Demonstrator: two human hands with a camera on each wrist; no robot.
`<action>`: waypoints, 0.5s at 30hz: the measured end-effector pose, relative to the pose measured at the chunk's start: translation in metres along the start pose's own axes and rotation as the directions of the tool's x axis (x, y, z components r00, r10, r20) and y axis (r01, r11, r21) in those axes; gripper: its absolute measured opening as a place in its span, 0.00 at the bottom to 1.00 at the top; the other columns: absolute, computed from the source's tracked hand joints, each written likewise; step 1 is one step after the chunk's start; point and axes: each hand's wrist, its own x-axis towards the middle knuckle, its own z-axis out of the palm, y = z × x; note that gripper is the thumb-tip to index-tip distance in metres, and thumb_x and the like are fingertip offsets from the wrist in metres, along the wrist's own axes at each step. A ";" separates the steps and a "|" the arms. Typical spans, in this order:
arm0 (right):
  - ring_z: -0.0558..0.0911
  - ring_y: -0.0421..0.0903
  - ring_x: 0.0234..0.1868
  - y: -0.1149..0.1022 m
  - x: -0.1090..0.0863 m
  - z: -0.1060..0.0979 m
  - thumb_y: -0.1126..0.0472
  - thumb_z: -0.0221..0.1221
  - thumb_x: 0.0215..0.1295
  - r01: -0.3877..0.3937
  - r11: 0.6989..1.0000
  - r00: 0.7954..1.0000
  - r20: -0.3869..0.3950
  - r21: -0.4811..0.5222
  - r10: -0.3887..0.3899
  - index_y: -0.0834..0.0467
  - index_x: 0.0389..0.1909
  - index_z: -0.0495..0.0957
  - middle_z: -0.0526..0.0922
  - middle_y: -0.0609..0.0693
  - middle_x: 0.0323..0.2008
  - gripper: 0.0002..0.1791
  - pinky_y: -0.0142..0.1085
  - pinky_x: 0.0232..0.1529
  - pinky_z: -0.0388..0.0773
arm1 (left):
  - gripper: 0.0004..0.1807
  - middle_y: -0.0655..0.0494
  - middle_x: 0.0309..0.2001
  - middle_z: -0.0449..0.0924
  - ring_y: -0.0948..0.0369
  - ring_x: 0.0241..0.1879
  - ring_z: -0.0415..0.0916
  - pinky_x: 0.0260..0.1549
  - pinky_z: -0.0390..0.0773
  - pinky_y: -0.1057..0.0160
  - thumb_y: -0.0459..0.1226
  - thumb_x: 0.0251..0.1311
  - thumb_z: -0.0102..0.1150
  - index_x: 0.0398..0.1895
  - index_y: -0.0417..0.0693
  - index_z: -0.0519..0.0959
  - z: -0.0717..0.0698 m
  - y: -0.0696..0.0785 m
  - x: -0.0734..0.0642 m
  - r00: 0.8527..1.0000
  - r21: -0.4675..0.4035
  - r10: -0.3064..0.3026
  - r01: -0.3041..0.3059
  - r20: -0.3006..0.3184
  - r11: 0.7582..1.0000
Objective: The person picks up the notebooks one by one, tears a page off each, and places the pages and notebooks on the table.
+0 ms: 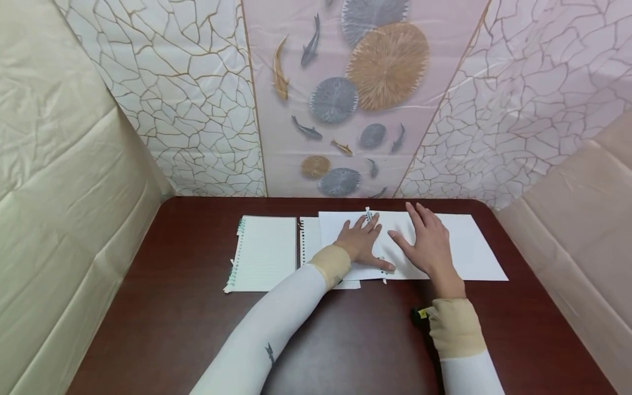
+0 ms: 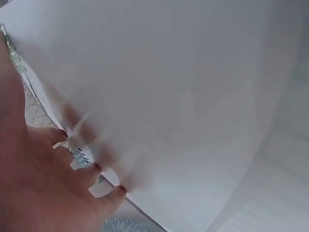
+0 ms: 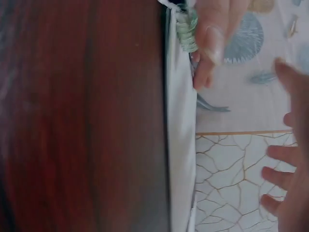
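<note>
An open spiral notebook (image 1: 474,247) with blank white pages lies across the far side of the table. My left hand (image 1: 362,241) rests on it with fingers spread, along its coil binding. In the left wrist view, the fingertips (image 2: 113,191) touch the white page (image 2: 188,96). Above the right-hand page is my right hand (image 1: 428,244), its fingers extended and nothing held. The right wrist view has the notebook's edge (image 3: 181,130) and greenish coil end (image 3: 186,31), with the left thumb (image 3: 212,43) beside the coil and the right hand (image 3: 294,169) apart from the page.
A lined sheet or pad (image 1: 269,252) with a green ragged left edge lies to the left. Between it and the notebook, a page with a row of dark holes (image 1: 309,241) is partly covered. The dark wooden table (image 1: 345,340) meets a patterned wall covering (image 1: 207,99) behind.
</note>
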 end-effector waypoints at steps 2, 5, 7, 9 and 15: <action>0.62 0.72 0.76 0.001 0.001 0.005 0.39 0.64 0.72 -0.013 1.000 0.999 0.051 -0.009 0.014 0.56 0.84 0.57 0.62 0.68 0.78 0.49 0.76 0.64 0.62 | 0.71 0.62 0.87 0.26 0.55 0.86 0.31 0.80 0.45 0.43 0.87 0.48 0.47 0.89 0.62 0.42 -0.005 -0.001 -0.005 1.000 -0.001 0.008 -0.008 -0.001 1.000; 0.64 0.74 0.74 0.001 0.002 0.010 0.39 0.61 0.75 -0.027 0.999 0.989 0.143 -0.018 0.029 0.58 0.84 0.57 0.63 0.70 0.77 0.47 0.77 0.61 0.66 | 0.72 0.58 0.88 0.30 0.52 0.86 0.36 0.79 0.49 0.41 0.85 0.49 0.50 0.89 0.58 0.42 -0.011 -0.004 -0.010 0.999 -0.032 0.030 -0.031 -0.029 0.999; 0.65 0.76 0.73 0.000 0.002 0.011 0.39 0.58 0.77 -0.032 0.999 0.977 0.213 -0.002 0.031 0.61 0.83 0.58 0.64 0.72 0.75 0.45 0.76 0.62 0.66 | 0.72 0.55 0.88 0.32 0.50 0.85 0.40 0.78 0.52 0.39 0.84 0.50 0.54 0.89 0.55 0.41 -0.014 -0.007 -0.014 0.997 -0.084 0.043 -0.049 -0.063 0.995; 0.66 0.76 0.73 -0.002 0.002 0.012 0.40 0.57 0.79 -0.036 0.999 0.960 0.280 0.013 0.031 0.63 0.82 0.59 0.65 0.74 0.74 0.43 0.74 0.66 0.65 | 0.72 0.51 0.87 0.34 0.49 0.84 0.44 0.77 0.55 0.37 0.81 0.51 0.57 0.89 0.53 0.41 -0.016 -0.011 -0.015 0.993 -0.144 0.056 -0.071 -0.104 0.987; 0.66 0.74 0.74 -0.001 0.000 0.007 0.44 0.60 0.77 -0.074 0.997 0.917 0.391 -0.007 0.071 0.66 0.80 0.61 0.67 0.75 0.73 0.43 0.69 0.71 0.63 | 0.67 0.46 0.84 0.53 0.47 0.80 0.57 0.74 0.64 0.42 0.77 0.57 0.58 0.87 0.47 0.49 -0.021 -0.034 -0.006 0.970 -0.198 -0.043 -0.006 -0.238 0.980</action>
